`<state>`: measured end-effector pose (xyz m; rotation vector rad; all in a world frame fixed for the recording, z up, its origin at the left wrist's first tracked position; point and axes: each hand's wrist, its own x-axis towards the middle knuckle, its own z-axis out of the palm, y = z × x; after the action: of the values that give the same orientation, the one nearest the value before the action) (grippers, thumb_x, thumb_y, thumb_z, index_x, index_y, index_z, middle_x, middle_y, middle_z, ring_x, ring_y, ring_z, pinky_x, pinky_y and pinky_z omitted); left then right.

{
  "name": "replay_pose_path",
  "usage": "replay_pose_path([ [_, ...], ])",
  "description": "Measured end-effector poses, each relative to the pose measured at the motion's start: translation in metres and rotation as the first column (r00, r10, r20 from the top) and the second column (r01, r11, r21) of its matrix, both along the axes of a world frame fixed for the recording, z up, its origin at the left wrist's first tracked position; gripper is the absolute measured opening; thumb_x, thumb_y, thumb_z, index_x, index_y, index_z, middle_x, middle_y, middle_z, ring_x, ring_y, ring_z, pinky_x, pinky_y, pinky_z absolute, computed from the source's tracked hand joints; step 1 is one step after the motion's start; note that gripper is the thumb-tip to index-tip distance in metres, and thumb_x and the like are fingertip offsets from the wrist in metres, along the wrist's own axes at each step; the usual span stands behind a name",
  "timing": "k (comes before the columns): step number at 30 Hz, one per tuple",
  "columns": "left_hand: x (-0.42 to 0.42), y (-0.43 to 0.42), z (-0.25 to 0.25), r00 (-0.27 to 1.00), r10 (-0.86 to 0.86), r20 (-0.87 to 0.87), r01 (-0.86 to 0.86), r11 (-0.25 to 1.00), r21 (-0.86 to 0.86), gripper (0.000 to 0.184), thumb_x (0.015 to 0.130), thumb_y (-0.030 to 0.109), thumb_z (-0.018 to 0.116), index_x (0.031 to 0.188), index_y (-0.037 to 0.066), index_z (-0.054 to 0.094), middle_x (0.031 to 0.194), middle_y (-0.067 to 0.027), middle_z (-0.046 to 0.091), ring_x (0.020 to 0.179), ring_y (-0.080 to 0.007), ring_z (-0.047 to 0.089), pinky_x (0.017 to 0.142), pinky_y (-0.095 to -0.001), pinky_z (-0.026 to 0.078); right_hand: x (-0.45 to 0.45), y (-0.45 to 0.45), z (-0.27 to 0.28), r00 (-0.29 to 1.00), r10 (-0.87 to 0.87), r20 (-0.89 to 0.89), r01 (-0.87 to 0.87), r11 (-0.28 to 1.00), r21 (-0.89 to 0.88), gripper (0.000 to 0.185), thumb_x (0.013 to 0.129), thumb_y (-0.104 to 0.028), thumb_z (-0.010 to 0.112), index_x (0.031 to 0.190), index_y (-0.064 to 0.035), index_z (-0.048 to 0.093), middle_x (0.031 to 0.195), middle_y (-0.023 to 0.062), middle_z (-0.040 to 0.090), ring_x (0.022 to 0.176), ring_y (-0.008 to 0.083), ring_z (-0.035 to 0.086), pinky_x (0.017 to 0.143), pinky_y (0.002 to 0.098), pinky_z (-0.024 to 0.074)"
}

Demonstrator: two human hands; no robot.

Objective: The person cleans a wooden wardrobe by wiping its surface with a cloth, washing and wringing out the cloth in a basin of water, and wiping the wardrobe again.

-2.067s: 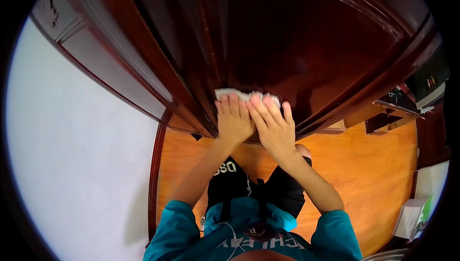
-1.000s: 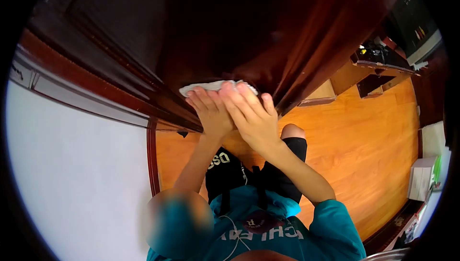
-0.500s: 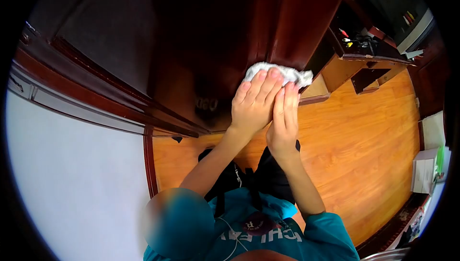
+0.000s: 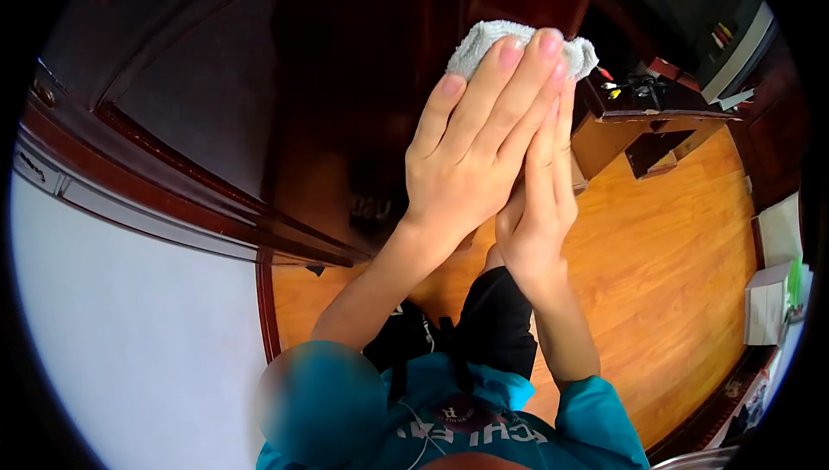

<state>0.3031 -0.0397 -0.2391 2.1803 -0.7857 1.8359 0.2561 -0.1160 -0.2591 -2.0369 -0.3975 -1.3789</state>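
Note:
A crumpled whitish-grey cloth (image 4: 488, 41) lies against the dark red, glossy wooden door (image 4: 363, 47). My left hand (image 4: 462, 142) holds the cloth to the wood under long, stretched fingers; its palm side is hidden. Close beside it, my right hand (image 4: 540, 211) has its fingers straight and together, the tips reaching the cloth's right part and partly tucked by the left fingers. Both hands keep the cloth pressed between fingers and door.
To the right stands a dark-topped wooden cabinet (image 4: 643, 113) with cables (image 4: 635, 86) and a television (image 4: 738, 51) on it. Orange wood flooring (image 4: 656, 237) lies below. A white wall or panel (image 4: 129, 315) is at left, white boxes (image 4: 767, 306) at far right.
Both hands and the cloth have slid upward along the door and slightly to the right. My arms now reach farther out.

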Motion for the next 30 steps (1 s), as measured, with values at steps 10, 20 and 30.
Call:
replay_pose_path([
  [10,-0.015,0.016,-0.095,0.996,0.03,-0.089,-0.02,0.994,0.111,0.035,0.092,0.023,0.046,0.124,0.011,0.054,0.139,-0.0067,0.044,0.132,-0.0251,0.035,0.112,-0.0429,0.017,-0.022,-0.004,-0.071,0.983,-0.047,-0.176,0.03,0.995,-0.096,0.036,0.082,0.011,0.051,0.118,0.0138,0.051,0.132,0.0324,0.041,0.123,0.0459,0.041,0.101,0.0472,0.0374],
  [20,0.001,-0.006,0.036,1.0,-0.003,-0.008,0.002,0.993,-0.117,0.047,0.09,0.022,0.041,0.136,0.013,0.043,0.144,0.0029,0.038,0.133,-0.0156,0.033,0.113,-0.0352,0.018,0.008,-0.003,0.043,0.993,-0.061,0.104,0.067,0.996,-0.059,0.043,0.084,0.006,0.052,0.126,0.013,0.044,0.137,0.032,0.035,0.126,0.0442,0.039,0.102,0.0447,0.0359],
  [30,-0.012,0.017,-0.03,0.989,0.046,-0.142,-0.045,0.999,0.012,0.041,0.092,0.023,0.04,0.131,0.016,0.049,0.14,0.0062,0.043,0.132,-0.012,0.034,0.114,-0.0341,0.014,-0.011,0.009,-0.019,0.987,-0.153,-0.055,0.146,0.982,-0.123,0.038,0.082,0.008,0.053,0.121,0.0094,0.052,0.134,0.0276,0.041,0.124,0.0447,0.04,0.102,0.048,0.0362],
])
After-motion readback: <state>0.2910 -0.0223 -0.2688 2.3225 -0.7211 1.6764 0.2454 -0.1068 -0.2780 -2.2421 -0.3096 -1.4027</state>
